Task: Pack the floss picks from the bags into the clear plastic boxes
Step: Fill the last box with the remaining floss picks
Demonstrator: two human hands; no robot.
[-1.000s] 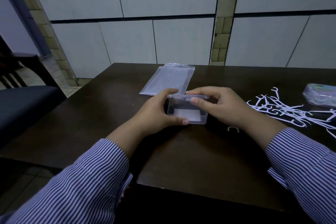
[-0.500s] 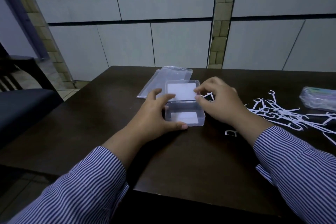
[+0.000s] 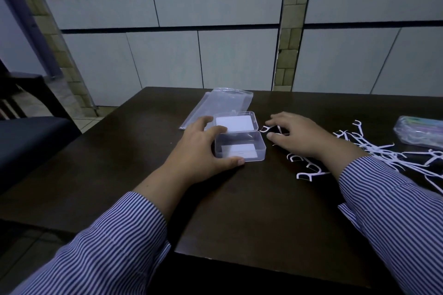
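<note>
A clear plastic box [image 3: 241, 148] lies on the dark table [image 3: 251, 211] with its lid [image 3: 236, 122] folded back flat behind it. My left hand [image 3: 203, 151] grips the box's left side, thumb at the front corner and fingers on the hinge edge. Just right of the box, my right hand [image 3: 297, 136] pinches a white floss pick [image 3: 269, 129] between thumb and fingers. Several loose white floss picks [image 3: 374, 148] are scattered on the table to the right, and a few lie under my right wrist [image 3: 306, 170].
An empty clear bag [image 3: 223, 105] lies flat behind the box. A clear bag with coloured contents [image 3: 422, 134] sits at the far right edge. A dark chair [image 3: 26, 136] stands left of the table. White cabinet fronts rise behind the table.
The box went from closed to open with its lid laid back. My right hand left the lid and moved right to the floss picks. My left hand stays on the box.
</note>
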